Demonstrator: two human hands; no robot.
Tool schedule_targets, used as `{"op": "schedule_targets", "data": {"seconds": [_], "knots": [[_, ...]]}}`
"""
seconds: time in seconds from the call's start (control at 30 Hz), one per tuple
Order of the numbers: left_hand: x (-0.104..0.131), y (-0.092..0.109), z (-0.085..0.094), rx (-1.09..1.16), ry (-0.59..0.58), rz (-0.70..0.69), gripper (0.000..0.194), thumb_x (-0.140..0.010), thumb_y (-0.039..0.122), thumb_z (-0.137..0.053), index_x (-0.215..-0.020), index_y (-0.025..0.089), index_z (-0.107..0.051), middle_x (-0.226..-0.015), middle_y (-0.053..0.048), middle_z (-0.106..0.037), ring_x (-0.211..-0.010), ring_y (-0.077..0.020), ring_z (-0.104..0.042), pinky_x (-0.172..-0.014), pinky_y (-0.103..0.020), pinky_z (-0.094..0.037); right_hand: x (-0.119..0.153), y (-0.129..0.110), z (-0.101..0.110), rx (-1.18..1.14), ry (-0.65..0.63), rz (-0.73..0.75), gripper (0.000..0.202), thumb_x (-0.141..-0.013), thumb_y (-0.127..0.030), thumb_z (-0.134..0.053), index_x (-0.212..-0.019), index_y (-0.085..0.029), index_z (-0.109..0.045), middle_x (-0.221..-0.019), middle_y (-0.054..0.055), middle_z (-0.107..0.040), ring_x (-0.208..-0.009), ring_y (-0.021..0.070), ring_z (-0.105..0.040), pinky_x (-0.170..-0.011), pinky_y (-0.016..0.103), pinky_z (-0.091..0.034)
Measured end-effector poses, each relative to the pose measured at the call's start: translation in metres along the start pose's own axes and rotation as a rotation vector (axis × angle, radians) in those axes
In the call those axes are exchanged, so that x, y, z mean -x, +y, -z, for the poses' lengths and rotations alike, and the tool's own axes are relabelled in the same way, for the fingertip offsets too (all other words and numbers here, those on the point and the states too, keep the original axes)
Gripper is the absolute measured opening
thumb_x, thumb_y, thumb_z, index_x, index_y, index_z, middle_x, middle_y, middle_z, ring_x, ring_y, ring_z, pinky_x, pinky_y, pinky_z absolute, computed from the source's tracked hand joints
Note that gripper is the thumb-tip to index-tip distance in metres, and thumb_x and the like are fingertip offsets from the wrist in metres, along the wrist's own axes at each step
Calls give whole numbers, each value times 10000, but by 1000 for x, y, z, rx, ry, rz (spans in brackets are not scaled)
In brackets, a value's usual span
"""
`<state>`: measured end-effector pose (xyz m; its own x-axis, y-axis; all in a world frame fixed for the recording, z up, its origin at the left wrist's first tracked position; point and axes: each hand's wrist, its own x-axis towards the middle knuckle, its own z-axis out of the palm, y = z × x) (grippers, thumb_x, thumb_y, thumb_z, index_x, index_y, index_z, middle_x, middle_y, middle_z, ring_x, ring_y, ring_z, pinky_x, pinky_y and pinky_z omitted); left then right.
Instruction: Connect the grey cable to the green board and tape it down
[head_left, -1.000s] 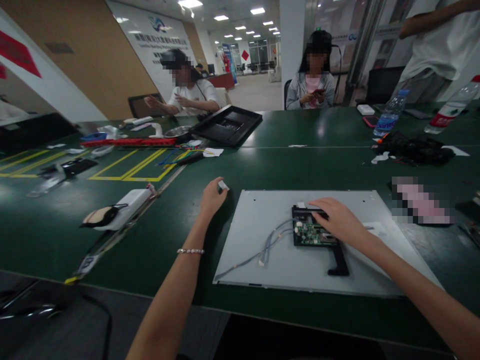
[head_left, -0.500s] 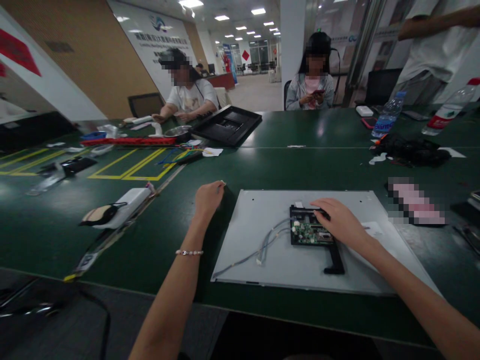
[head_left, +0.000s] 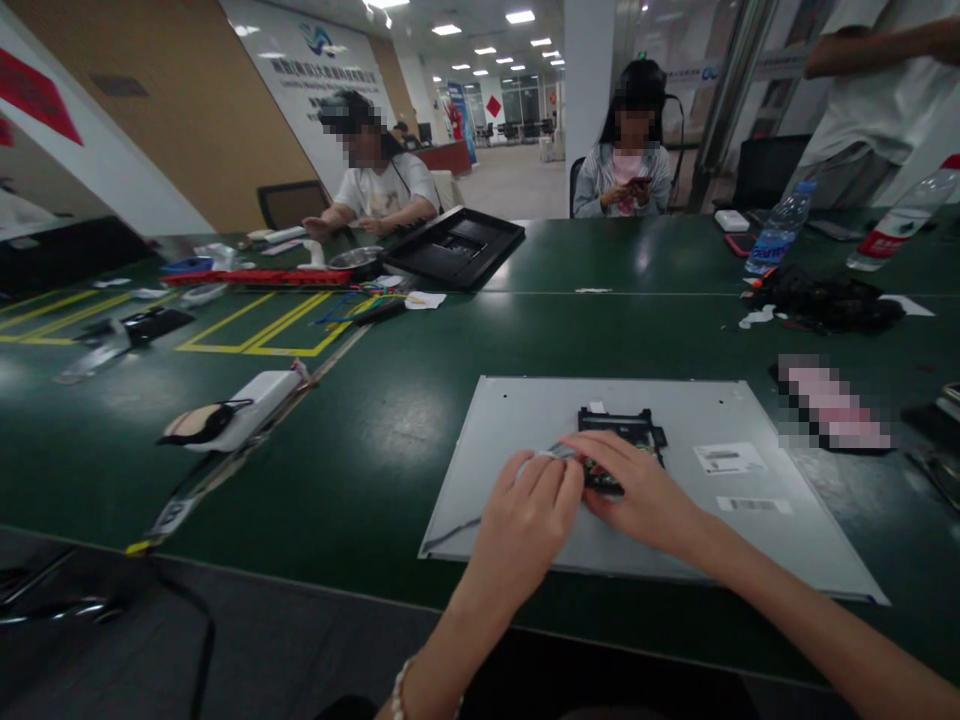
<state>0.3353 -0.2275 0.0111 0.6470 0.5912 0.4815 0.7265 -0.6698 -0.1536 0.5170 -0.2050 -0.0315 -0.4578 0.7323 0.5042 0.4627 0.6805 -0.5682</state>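
A grey metal panel lies flat in front of me, with two labels on its right part. On it is a black frame with a green circuit board, largely covered by my hands. My left hand is closed on the grey cable at the board's left side. My right hand reaches over the board from the right, fingers curled together at the same cable by its connector end. The fingertips of both hands nearly touch. The cable's other end trails to the panel's lower left.
A pixelated pink phone lies right of the panel, below a black bundle and two bottles. A white power strip lies at the left. Across the table are a black monitor shell and two seated people; another person stands at right.
My left hand has moved right, from the bare table to the cable over the panel. My right hand has shifted down and left from the frame's top right to the cable beside it.
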Motion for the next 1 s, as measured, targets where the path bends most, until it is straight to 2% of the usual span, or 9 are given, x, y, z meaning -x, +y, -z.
{"op": "schedule_targets", "data": {"seconds": [0.13, 0.3, 0.43, 0.5, 0.6, 0.67, 0.77, 0.87, 1.0], "knots": [[6, 20, -11, 25, 50, 29, 237, -936, 85, -395, -1040, 130, -604, -955, -107, -680, -903, -203, -636, -878, -398, -492, 4, -2, -8, -34, -17, 9, 440, -794, -83, -547, -1222, -185, -576, -1157, 107, -665, -1063, 224, -629, -943, 420, -508], [12, 22, -19, 95, 101, 87, 252, -926, 92, -427, -1106, 164, -588, -1029, -86, -688, -952, -200, -637, -907, -384, -470, 2, 0, -6, 6, 48, -37, 352, -826, -75, -515, -1101, -225, -674, -1085, 72, -704, -981, 210, -668, -892, 399, -536], [26, 14, -29, 149, 111, 330, 303, -902, 148, -494, -1200, 174, -546, -1113, -105, -660, -997, -221, -624, -902, -383, -473, 0, 4, -2, 14, 91, -97, 270, -890, -126, -489, -1033, -218, -699, -1037, 57, -721, -941, 190, -681, -860, 360, -549], [36, 6, -34, 143, 76, 465, 325, -880, 169, -520, -1204, 178, -541, -1151, -118, -633, -1024, -247, -609, -898, -404, -481, -1, 7, -1, 10, 88, -120, 255, -905, -139, -480, -1023, -204, -697, -1017, 54, -728, -940, 188, -683, -862, 355, -548], [49, -5, -39, 180, -5, 569, 364, -835, 166, -558, -1198, 184, -539, -1162, -112, -616, -1040, -268, -597, -906, -431, -488, 0, 10, -2, 16, 83, -133, 277, -914, -132, -461, -1055, -201, -689, -1071, 58, -719, -1007, 193, -666, -912, 375, -527], [55, -9, -40, 237, -44, 597, 345, -823, 164, -566, -1167, 188, -552, -1126, -99, -626, -1021, -266, -600, -900, -436, -494, -1, 9, -2, 29, 75, -124, 287, -915, -128, -461, -1073, -204, -688, -1159, 70, -687, -1065, 201, -642, -947, 393, -508], [60, -12, -39, 331, -73, 617, 285, -830, 153, -551, -1112, 192, -574, -1078, -85, -640, -993, -255, -600, -885, -435, -500, -4, 4, -3, 66, 62, -100, 298, -908, -116, -464, -1078, -212, -690, -1240, 91, -629, -1042, 208, -643, -936, 419, -511], [63, -11, -38, 404, -71, 625, 279, -833, 136, -539, -1103, 198, -581, -1055, -80, -646, -980, -247, -602, -879, -430, -503, -7, -2, -7, 99, 20, -71, 317, -901, -97, -463, -1097, -216, -683, -1173, 99, -641, -1017, 212, -643, -905, 428, -526], [66, -11, -38, 444, -37, 624, 286, -840, 147, -538, -1114, 214, -591, -1038, -76, -648, -972, -235, -615, -876, -417, -513, -7, -7, -20, 108, -80, -15, 324, -902, -78, -462, -1142, -179, -655, -1147, 99, -661, -1047, 200, -634, -920, 380, -524]]}}
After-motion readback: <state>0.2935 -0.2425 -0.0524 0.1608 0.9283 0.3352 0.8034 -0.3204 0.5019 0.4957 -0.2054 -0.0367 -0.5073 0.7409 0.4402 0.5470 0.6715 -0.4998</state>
